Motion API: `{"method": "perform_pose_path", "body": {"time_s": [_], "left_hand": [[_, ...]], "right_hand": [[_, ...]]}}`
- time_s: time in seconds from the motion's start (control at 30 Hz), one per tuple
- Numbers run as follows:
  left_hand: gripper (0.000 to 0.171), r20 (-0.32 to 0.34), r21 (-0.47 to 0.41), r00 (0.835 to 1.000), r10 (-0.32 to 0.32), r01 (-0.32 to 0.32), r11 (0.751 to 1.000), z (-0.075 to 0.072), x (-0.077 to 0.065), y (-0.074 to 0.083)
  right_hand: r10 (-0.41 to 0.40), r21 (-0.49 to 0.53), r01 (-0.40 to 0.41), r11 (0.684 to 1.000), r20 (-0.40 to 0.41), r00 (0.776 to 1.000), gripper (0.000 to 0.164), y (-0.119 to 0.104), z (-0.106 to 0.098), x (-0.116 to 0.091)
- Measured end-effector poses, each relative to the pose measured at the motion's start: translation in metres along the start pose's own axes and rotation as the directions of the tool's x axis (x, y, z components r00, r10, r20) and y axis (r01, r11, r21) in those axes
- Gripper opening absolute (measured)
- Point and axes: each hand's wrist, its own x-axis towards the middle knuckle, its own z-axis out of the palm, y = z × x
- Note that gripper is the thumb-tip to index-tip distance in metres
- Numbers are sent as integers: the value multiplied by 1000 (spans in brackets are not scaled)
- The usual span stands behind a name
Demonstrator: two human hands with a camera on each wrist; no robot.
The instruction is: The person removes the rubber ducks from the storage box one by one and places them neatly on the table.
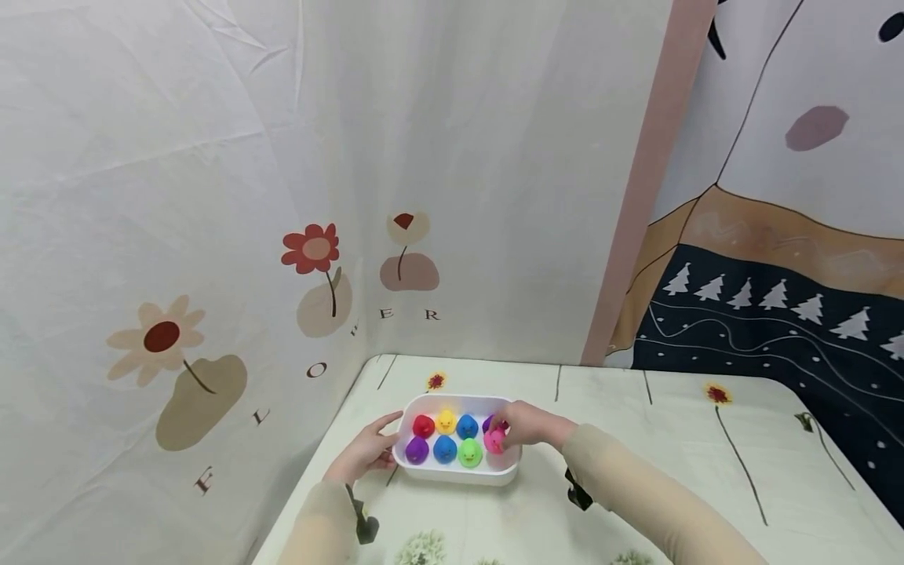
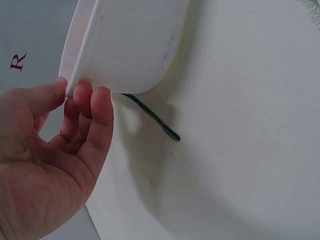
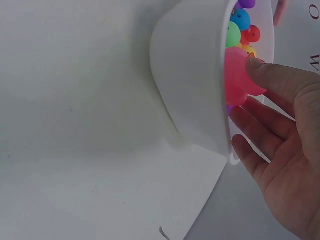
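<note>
A white plastic tub (image 1: 459,475) stands on the table with several small rubber ducks in two rows. My left hand (image 1: 364,452) pinches the tub's rim at its left end, thumb on top and fingertips below, as the left wrist view shows. At the right end, my right hand (image 1: 528,424) holds a pink rubber duck (image 3: 236,75) between thumb and fingers, inside the tub's rim. Beside it sit a green duck (image 1: 469,453) and a blue duck (image 1: 467,426). A purple duck (image 1: 487,424) is partly hidden behind the right hand.
Farther left in the tub are a red duck (image 1: 424,426), a yellow duck (image 1: 446,421), a purple duck (image 1: 417,450) and another blue duck (image 1: 445,449). A flower-printed cloth (image 1: 636,463) covers the table. Printed curtains (image 1: 494,196) hang behind and to the left.
</note>
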Motion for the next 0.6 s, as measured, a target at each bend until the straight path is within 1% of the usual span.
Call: {"method": "perform_pose_path", "body": {"time_s": [0.13,0.2,0.4,0.6], "left_hand": [[55,-8,13,1000,6,-6,1000,0,-1,1],[55,-6,21,1000,9,-9,1000,0,-2,2],[54,-10,50,1000,21,-21,999,-2,-2,3],[54,-29,70,999,27,-25,997,1,0,3]], "right_hand": [[15,5,-14,1000,-22,1000,22,-1,-9,-2],[13,24,-12,1000,-38,999,23,-2,-13,-4],[25,112,-14,994,-95,995,24,1,-26,-10],[39,180,-14,984,-134,990,26,7,-35,-17]]}}
